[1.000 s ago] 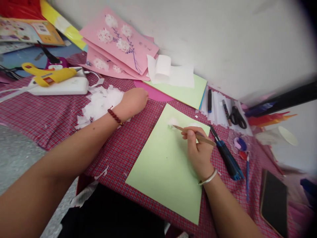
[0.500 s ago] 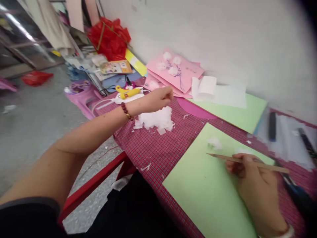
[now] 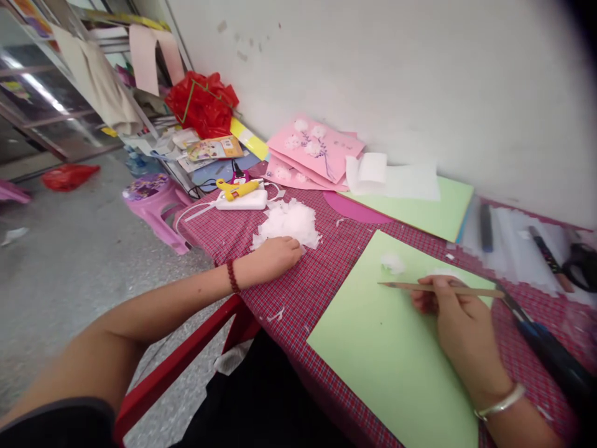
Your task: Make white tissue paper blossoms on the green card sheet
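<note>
My left hand (image 3: 273, 258) rests at the near edge of a pile of small white tissue paper pieces (image 3: 291, 218). Its fingers are curled together and point down; whatever is between the fingertips is hidden. In my right hand (image 3: 469, 336) is a slim wooden paintbrush (image 3: 480, 292), held almost level with its pointed tip to the left. Beneath that hand lies a light green sheet (image 3: 364, 336). A small crumpled white paper flower (image 3: 392, 262) sits on the sheet, just beyond the brush tip. Another white bit shows partly behind my right fingers.
A yellow glue gun (image 3: 240, 190) lies on a white power strip (image 3: 252, 200). Pink cards with white flowers (image 3: 321, 149) lean by the wall, beside a white paper roll (image 3: 368, 174). Black scissors (image 3: 583, 264), a marker (image 3: 543, 249) and a dark-handled tool (image 3: 555, 354) lie at right.
My left hand has come down from above the far side of the tissue pile to its near edge. My right hand still holds the brush over the green sheet. The view has shifted slightly.
</note>
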The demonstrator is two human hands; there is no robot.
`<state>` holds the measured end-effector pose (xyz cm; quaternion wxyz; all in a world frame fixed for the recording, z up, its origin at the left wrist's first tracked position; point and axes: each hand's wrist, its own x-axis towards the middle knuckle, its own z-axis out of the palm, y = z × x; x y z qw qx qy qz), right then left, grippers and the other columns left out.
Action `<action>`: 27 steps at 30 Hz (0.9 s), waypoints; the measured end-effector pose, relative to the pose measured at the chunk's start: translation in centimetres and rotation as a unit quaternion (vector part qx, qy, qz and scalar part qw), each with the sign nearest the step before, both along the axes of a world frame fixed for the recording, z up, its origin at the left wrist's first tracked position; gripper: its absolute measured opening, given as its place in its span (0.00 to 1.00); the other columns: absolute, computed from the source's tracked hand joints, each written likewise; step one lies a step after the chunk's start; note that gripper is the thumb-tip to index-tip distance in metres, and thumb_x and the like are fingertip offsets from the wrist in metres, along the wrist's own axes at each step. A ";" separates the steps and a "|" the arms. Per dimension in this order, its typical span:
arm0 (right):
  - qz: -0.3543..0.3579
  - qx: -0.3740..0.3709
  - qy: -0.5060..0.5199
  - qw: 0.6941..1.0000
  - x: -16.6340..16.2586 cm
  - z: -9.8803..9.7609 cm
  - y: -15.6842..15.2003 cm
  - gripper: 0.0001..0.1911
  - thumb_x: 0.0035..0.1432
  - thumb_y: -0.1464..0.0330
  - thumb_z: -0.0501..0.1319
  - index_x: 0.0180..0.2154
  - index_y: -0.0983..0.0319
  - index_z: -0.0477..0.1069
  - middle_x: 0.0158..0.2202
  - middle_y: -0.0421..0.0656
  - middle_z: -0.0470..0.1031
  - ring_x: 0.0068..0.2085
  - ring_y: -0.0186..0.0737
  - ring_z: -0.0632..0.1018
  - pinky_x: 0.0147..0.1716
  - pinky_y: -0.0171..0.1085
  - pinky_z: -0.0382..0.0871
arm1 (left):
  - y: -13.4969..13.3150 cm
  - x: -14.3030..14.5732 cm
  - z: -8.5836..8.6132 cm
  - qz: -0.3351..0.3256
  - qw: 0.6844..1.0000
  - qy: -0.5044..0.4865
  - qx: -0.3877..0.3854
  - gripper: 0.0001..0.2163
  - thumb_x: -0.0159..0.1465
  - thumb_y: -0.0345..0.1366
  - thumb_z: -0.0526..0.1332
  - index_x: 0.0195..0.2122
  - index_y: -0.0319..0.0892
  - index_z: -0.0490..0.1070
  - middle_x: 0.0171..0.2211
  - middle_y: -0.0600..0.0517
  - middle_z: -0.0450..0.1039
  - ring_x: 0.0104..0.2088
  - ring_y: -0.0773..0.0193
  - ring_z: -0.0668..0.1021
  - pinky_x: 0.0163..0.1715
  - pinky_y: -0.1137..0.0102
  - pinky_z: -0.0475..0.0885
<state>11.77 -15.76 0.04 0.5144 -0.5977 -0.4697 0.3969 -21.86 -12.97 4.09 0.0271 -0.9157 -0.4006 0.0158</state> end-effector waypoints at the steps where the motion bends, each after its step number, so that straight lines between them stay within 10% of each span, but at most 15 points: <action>1: 0.000 -0.002 0.005 1.000 0.0 0.0 0.0 0.18 0.54 0.50 0.62 0.32 0.59 0.73 0.24 0.46 0.74 0.24 0.39 0.74 0.24 0.39 0.67 | 0.2 0.1 -0.3 -0.002 1.000 0.007 0.002 0.12 0.68 0.30 0.47 0.37 0.35 0.70 0.36 0.46 0.72 0.36 0.62 0.73 0.40 0.68 0.67; 6: 0.018 0.001 0.014 1.000 0.1 -0.1 0.1 0.17 0.56 0.51 0.61 0.31 0.58 0.73 0.26 0.48 0.75 0.24 0.40 0.74 0.24 0.41 0.66 | 1.4 -0.3 -0.2 0.086 0.990 -0.101 -0.045 0.09 0.63 0.28 0.52 0.31 0.36 0.70 0.30 0.49 0.72 0.30 0.66 0.72 0.33 0.70 0.66; 10: 0.022 0.017 0.019 0.999 0.0 -0.1 0.0 0.16 0.58 0.53 0.60 0.32 0.59 0.73 0.25 0.46 0.74 0.24 0.39 0.74 0.23 0.39 0.67 | 2.8 0.3 2.2 0.193 0.907 -0.321 -0.193 0.05 0.57 0.29 0.54 0.27 0.37 0.68 0.22 0.55 0.68 0.22 0.72 0.68 0.24 0.76 0.62; 17: 0.047 0.062 -0.024 0.997 -0.9 0.6 -0.2 0.13 0.60 0.57 0.60 0.35 0.60 0.72 0.28 0.42 0.76 0.24 0.36 0.73 0.23 0.36 0.66 | 5.7 7.1 5.9 0.138 0.844 -0.437 -0.279 0.04 0.54 0.32 0.59 0.28 0.37 0.70 0.24 0.54 0.70 0.23 0.72 0.68 0.22 0.77 0.59; 27: 0.038 0.082 -0.085 0.992 -0.8 0.4 -0.2 0.10 0.64 0.62 0.56 0.39 0.59 0.73 0.35 0.41 0.75 0.25 0.33 0.74 0.27 0.36 0.70 | 9.0 14.0 1.2 0.108 0.816 -0.460 -0.335 0.01 0.50 0.28 0.57 0.23 0.39 0.65 0.20 0.56 0.66 0.20 0.74 0.66 0.20 0.77 0.58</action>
